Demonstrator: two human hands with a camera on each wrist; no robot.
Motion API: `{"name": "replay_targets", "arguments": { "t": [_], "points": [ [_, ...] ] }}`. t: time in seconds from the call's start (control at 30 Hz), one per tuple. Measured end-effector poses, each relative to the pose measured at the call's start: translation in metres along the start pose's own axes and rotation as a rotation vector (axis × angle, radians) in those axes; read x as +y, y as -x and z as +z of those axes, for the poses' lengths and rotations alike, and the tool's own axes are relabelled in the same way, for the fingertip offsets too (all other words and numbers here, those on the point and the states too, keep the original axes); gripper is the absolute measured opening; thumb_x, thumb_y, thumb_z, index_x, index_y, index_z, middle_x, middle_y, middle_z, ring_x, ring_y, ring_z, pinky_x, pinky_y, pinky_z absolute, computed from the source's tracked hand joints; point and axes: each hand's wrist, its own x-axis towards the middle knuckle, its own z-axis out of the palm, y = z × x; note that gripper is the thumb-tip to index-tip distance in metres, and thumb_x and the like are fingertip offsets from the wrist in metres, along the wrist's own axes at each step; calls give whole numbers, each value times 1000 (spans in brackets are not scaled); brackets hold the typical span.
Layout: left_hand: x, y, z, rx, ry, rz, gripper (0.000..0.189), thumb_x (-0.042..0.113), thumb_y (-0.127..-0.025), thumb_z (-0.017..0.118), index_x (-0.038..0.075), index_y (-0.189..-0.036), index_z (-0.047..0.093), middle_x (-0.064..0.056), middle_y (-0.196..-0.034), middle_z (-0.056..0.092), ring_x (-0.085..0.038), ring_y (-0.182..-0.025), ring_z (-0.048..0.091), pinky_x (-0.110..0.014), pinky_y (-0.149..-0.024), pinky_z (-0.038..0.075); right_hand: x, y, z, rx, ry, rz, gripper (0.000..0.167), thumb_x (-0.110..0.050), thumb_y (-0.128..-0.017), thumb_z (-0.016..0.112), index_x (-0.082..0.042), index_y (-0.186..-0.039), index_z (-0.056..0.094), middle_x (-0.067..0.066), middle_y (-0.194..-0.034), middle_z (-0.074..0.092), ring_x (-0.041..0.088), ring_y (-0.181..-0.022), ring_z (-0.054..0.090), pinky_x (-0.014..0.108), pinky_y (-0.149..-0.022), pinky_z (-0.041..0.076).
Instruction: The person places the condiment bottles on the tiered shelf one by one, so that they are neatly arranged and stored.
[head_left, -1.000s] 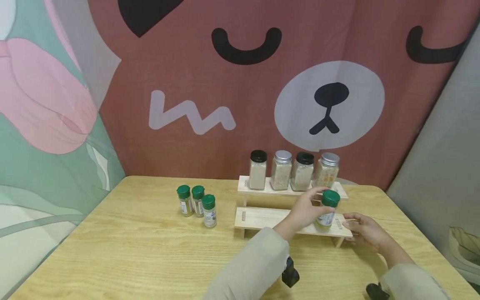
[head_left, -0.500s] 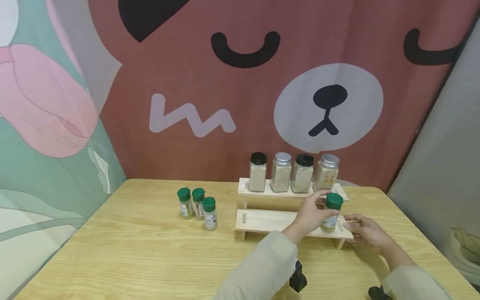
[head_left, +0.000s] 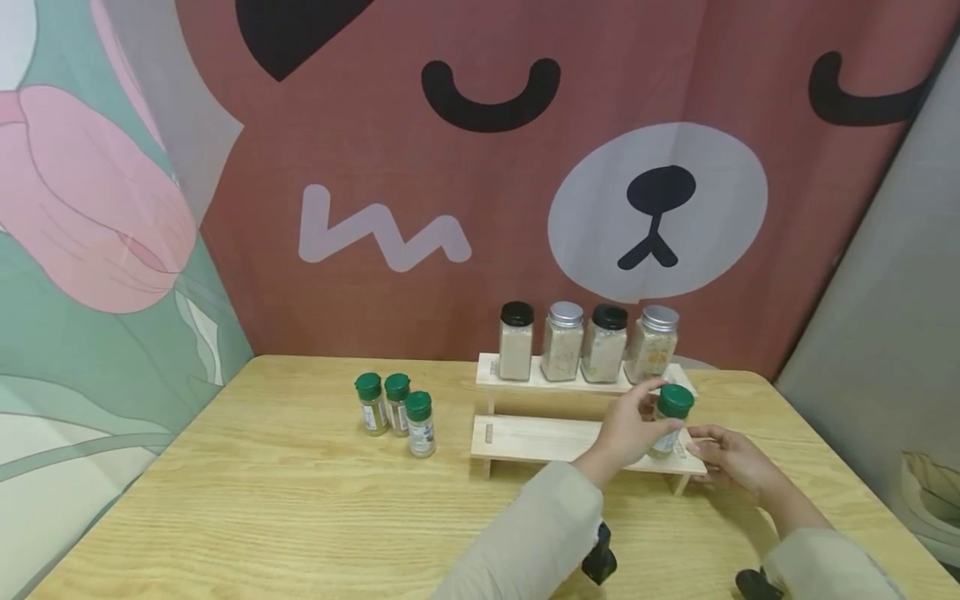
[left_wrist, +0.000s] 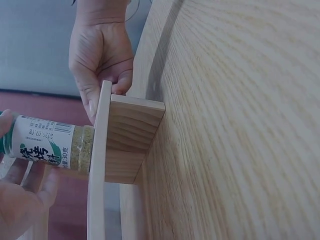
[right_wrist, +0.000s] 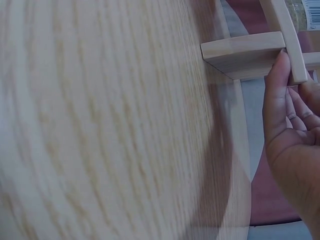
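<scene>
My left hand (head_left: 624, 429) holds a green-capped spice jar (head_left: 675, 403) upright by its sides, near the right end of the wooden rack's lower shelf (head_left: 540, 435). In the left wrist view, this seasoning jar (left_wrist: 52, 142) has a printed label and yellowish grains at its base, which meets the shelf board (left_wrist: 98, 165). At the rack's right end, my right hand (head_left: 731, 462) grips the lower shelf's edge. The right wrist view shows the thumb of this hand (right_wrist: 292, 145) under the board, beside the leg (right_wrist: 245, 50); other fingers are partly hidden behind the board.
Several square glass jars, among them a black-lidded jar (head_left: 516, 342), stand in a row on the rack's upper shelf (head_left: 491, 375). Left of the rack, three more green-capped jars (head_left: 422, 429) stand on the wooden table (head_left: 300, 500). A printed curtain (head_left: 360, 317) hangs behind the table.
My left hand has shifted the green-capped jar to the right along the lower shelf, closer to its end. The right hand keeps its grip on the shelf's edge.
</scene>
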Motion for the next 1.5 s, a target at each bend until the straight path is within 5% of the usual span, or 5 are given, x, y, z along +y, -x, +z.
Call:
{"name": "replay_targets", "arguments": {
  "t": [0.4, 0.7, 0.9, 1.23, 1.5],
  "points": [
    [0, 1, -2, 22, 84, -65, 47, 24, -70, 71, 23, -114, 53, 14, -89, 55, -6, -92, 50, -24, -76, 40, 3, 1, -6, -1, -4, -6, 32, -10, -91, 43, 9, -115, 34, 0, -93, 57, 14, -82, 58, 31, -70, 48],
    [-6, 13, -19, 23, 131, -117, 45, 28, -71, 70, 30, -112, 52, 17, -100, 53, -4, -97, 48, -23, -69, 43, 3, -1, -2, 26, 11, 14, 45, -9, -91, 43, 19, -118, 21, 1, -91, 56, 14, -81, 58, 31, -69, 48],
    [-7, 22, -34, 47, 135, -103, 46, 27, -71, 71, 26, -113, 52, 16, -102, 54, -5, -98, 49, -22, -72, 42, 3, -2, -1, 25, -19, 22, 38, -8, -91, 42, 15, -117, 26, 0, -91, 56, 14, -80, 58, 31, -68, 48],
    [0, 40, -62, -29, 154, 5, 47, 19, -75, 68, 19, -118, 50, 10, -105, 53, -7, -96, 50, -20, -74, 42, 6, -2, -2, 40, -29, 30, 25, -11, -90, 46, -1, -112, 39, -1, -92, 55, 13, -80, 58, 30, -68, 48],
    [15, 53, -92, -69, 167, 16, 48, 13, -79, 64, 15, -123, 45, 4, -111, 52, -12, -101, 48, -24, -83, 39, 6, -2, -3, 35, -48, 26, 21, -11, -89, 48, -7, -108, 42, 0, -90, 56, 13, -78, 58, 29, -67, 48]
  ]
}}
